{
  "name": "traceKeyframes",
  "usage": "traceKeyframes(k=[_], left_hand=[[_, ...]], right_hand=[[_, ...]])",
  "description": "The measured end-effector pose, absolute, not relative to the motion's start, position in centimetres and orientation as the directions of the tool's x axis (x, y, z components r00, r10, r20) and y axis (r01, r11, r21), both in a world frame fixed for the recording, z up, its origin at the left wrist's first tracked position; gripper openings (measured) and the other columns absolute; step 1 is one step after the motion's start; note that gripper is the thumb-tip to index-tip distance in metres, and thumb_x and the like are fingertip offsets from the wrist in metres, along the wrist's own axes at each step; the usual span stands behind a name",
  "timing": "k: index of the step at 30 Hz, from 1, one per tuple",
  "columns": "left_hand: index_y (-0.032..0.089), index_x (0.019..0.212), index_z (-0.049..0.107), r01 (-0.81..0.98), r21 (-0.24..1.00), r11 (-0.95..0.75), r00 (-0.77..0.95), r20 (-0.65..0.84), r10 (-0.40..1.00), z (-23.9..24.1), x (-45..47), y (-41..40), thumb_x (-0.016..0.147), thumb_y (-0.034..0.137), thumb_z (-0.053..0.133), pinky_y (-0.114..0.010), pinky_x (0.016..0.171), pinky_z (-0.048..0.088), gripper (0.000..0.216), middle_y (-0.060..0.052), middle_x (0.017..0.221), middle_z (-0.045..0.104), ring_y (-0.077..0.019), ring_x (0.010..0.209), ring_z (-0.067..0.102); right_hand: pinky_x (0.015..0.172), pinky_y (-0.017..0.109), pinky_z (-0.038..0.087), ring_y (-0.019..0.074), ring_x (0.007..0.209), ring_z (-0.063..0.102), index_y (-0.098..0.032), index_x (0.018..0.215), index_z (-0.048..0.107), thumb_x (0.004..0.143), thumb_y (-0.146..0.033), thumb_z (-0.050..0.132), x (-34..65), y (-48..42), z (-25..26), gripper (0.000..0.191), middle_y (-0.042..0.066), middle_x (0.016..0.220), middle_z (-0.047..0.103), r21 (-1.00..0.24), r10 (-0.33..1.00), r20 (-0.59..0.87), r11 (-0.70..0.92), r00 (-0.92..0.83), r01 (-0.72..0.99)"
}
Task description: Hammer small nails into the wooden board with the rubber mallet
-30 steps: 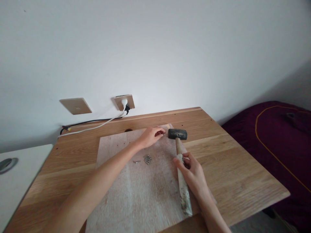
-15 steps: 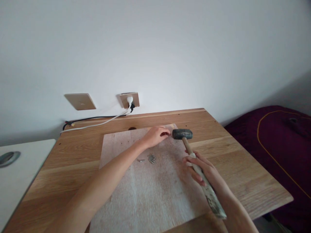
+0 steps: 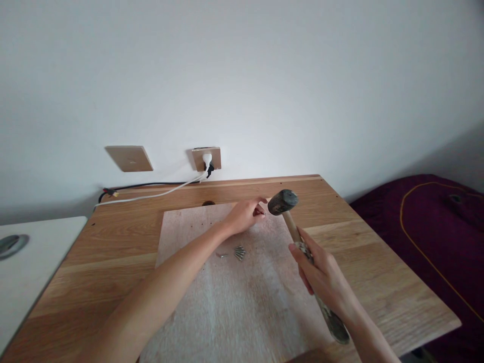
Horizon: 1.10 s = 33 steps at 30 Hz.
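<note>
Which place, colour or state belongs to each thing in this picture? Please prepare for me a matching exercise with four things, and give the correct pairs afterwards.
Things:
1. Mallet
2. White plug
3. Fanned-out metal fasteners
4. Cloth at the far right

Places, colours, states:
A. lying on the pale board
B. deep purple
C. gripped in the right hand
D. in the wall socket

Right pairs: 1-C, 2-D, 3-A, 4-B
</note>
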<state>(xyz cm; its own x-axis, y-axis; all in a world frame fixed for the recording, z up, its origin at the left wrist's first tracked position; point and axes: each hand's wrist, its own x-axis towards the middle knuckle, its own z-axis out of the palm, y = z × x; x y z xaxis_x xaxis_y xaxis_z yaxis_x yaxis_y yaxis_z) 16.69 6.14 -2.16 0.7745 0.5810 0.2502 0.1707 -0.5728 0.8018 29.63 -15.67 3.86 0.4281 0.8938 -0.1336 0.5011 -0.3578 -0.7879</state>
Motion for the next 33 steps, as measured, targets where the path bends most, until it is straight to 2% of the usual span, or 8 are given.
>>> traceKeyframes(k=[9,16,20,25,33], left_hand=[[0.018,0.126,0.067,0.171,0.809,-0.562,0.777,0.240,0.582,-1.83,16.61,6.02,0.088,0.010,0.074,-0.030,0.082,0.059,0.039,-0.007,0.098,0.083,-0.0195,0.085,0.078],[0.021,0.127,0.068,0.168,0.806,-0.568,0.774,0.249,0.582,-1.94,16.61,6.09,0.087,0.010,0.072,-0.029,0.082,0.057,0.042,-0.005,0.097,0.082,-0.0179,0.084,0.076],[0.021,0.129,0.067,0.158,0.790,-0.593,0.773,0.275,0.572,-2.03,16.65,6.07,0.087,0.012,0.073,-0.027,0.081,0.055,0.044,-0.004,0.098,0.080,-0.0162,0.084,0.074],[0.019,0.124,0.070,0.178,0.781,-0.599,0.774,0.265,0.575,-1.71,16.46,5.96,0.088,0.013,0.073,-0.028,0.081,0.055,0.036,-0.004,0.095,0.080,-0.0177,0.084,0.074],[0.019,0.125,0.070,0.185,0.778,-0.601,0.778,0.258,0.573,-1.78,16.60,5.86,0.088,0.011,0.071,-0.030,0.080,0.056,0.037,-0.005,0.095,0.080,-0.0189,0.083,0.074]], right_hand=[[0.049,0.033,0.046,0.0234,0.039,0.057,-0.010,0.152,0.056,0.096,-0.058,0.044,30.19,-15.62,3.89,0.075,-0.005,0.045,0.053,-0.643,0.927,-0.086,-0.332,0.366,0.690],[0.051,0.034,0.048,0.0257,0.047,0.063,-0.009,0.151,0.058,0.096,-0.059,0.043,29.80,-15.82,3.67,0.076,0.000,0.053,0.061,-0.630,0.926,-0.063,-0.326,0.372,0.705],[0.052,0.034,0.048,0.0254,0.045,0.062,-0.011,0.153,0.056,0.096,-0.061,0.044,29.92,-16.00,3.79,0.077,-0.001,0.051,0.059,-0.626,0.919,-0.051,-0.334,0.391,0.704],[0.052,0.033,0.047,0.0250,0.045,0.061,-0.008,0.150,0.058,0.096,-0.060,0.043,30.11,-15.71,3.76,0.077,-0.001,0.049,0.058,-0.608,0.926,-0.088,-0.341,0.366,0.717],[0.047,0.033,0.045,0.0232,0.038,0.056,-0.009,0.148,0.060,0.093,-0.061,0.046,29.87,-15.86,3.44,0.076,-0.003,0.046,0.055,-0.650,0.914,-0.077,-0.349,0.398,0.675]])
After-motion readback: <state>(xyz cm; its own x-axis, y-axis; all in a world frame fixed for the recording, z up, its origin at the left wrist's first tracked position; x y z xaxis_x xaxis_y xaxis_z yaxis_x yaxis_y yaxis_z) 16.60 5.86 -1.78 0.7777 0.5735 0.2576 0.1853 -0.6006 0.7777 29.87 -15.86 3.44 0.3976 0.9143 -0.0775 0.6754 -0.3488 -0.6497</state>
